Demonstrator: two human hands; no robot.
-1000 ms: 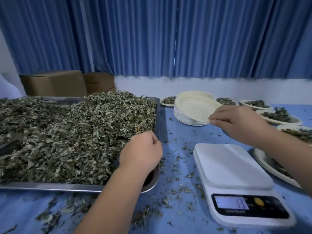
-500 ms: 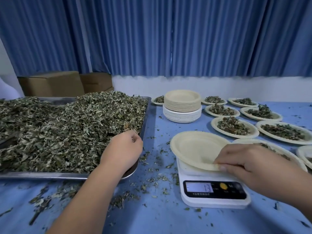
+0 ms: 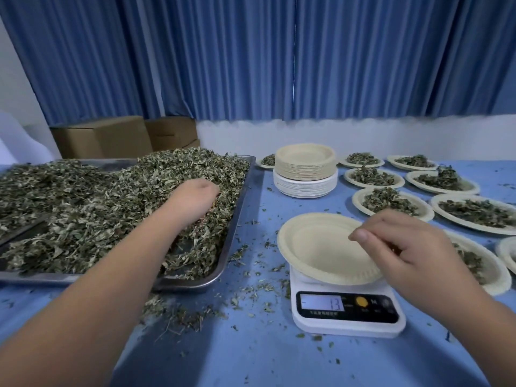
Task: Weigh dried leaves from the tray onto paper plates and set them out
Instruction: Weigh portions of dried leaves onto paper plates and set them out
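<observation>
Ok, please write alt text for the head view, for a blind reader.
An empty paper plate sits on a white scale, right hand at its rim; the left hand reaches into dried leaves heaped on a metal tray. Filled plates lie farther right.

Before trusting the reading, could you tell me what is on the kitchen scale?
One empty paper plate; it covers the platform of the kitchen scale, hiding anything beneath.

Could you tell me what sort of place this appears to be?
Likely a small herb-portioning workroom: a metal tray heaped with dried leaves, a digital scale, and filled paper plates laid out on a blue table.
</observation>
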